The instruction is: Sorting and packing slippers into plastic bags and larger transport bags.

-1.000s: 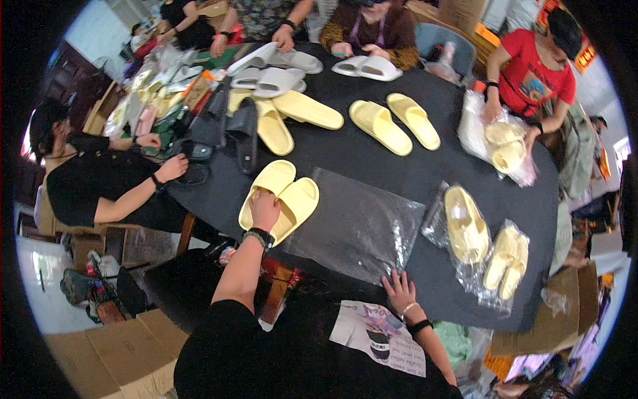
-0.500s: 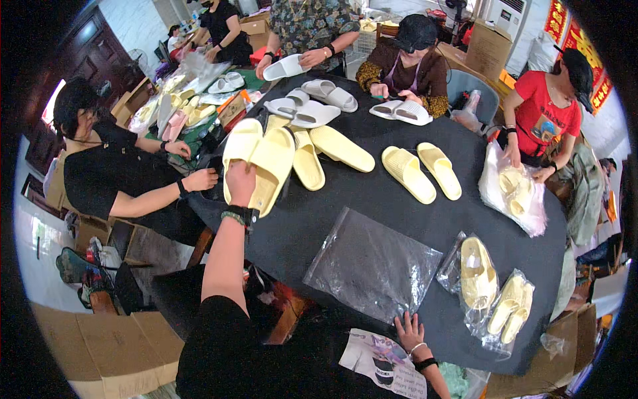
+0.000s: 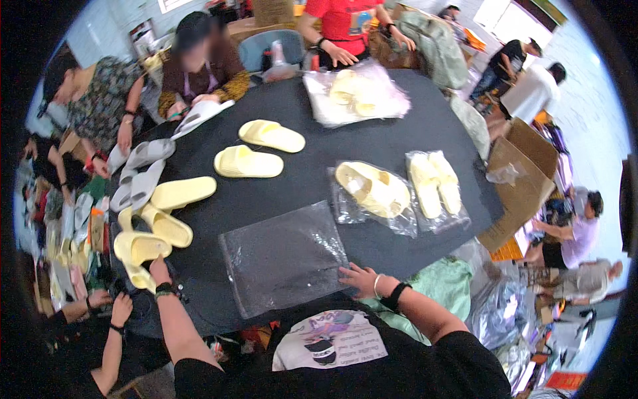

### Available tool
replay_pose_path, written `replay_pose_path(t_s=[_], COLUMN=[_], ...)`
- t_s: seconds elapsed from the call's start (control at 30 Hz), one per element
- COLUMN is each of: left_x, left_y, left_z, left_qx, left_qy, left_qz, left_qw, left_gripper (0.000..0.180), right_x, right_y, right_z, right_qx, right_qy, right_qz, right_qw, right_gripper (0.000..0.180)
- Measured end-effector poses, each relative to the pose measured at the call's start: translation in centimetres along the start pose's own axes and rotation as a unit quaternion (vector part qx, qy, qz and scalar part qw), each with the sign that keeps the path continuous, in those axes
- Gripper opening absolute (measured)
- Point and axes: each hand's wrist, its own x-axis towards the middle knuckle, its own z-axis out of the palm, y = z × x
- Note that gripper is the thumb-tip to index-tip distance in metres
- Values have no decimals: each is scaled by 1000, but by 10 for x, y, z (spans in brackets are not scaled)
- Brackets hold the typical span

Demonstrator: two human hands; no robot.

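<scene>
The left hand [image 3: 157, 269], arm stretched toward nine o'clock, clasps a yellow slipper [image 3: 136, 251], while the right hand [image 3: 359, 279] lies spread-fingered on the clear plastic bag [image 3: 286, 256].

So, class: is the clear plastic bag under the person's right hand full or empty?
Empty. The clear plastic bag lies flat on the black table, nothing inside it; the right hand touches its corner.

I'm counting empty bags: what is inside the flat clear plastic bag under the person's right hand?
The flat clear plastic bag shows only the black round table through it, so it looks empty. The right hand covers its near corner.
</scene>
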Motion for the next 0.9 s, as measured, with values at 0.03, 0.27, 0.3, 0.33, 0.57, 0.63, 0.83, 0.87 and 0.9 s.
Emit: replay_pose_path(t_s=[0.03,0.27,0.3,0.33,0.57,0.63,0.83,0.87,0.9], left_x=[3,-70,-102,-109,-300,-338,-393,-405,-416], left_y=[2,54,84,75,164,172,224,235,242], left_z=[-2,22,53,41,143,154,258,274,288], left_qx=[-38,-29,63,123,33,-17,-73,-94,-115], left_qy=[10,32,32,93,-190,-273,-443,-452,-459], left_qz=[11,146,171,234,360,303,277,246,212], left_qw=[999,988,983,960,913,913,849,852,855], left_gripper=[41,46,49,49,41,39,49,57,64], right_x=[4,-26,-39,-27,-24,-13,-55,-64,-72], right_y=[9,78,110,126,218,177,184,183,182], right_z=[-2,-118,-104,-106,-31,-54,-36,-31,-25], right_qx=[54,55,9,19,347,498,746,745,770], right_qy=[42,608,601,606,477,442,411,415,392], right_qz=[-38,239,325,309,523,439,269,271,253], right_qw=[997,755,730,733,616,603,449,446,436], right_gripper=[51,47,67,67,103,97,37,37,43])
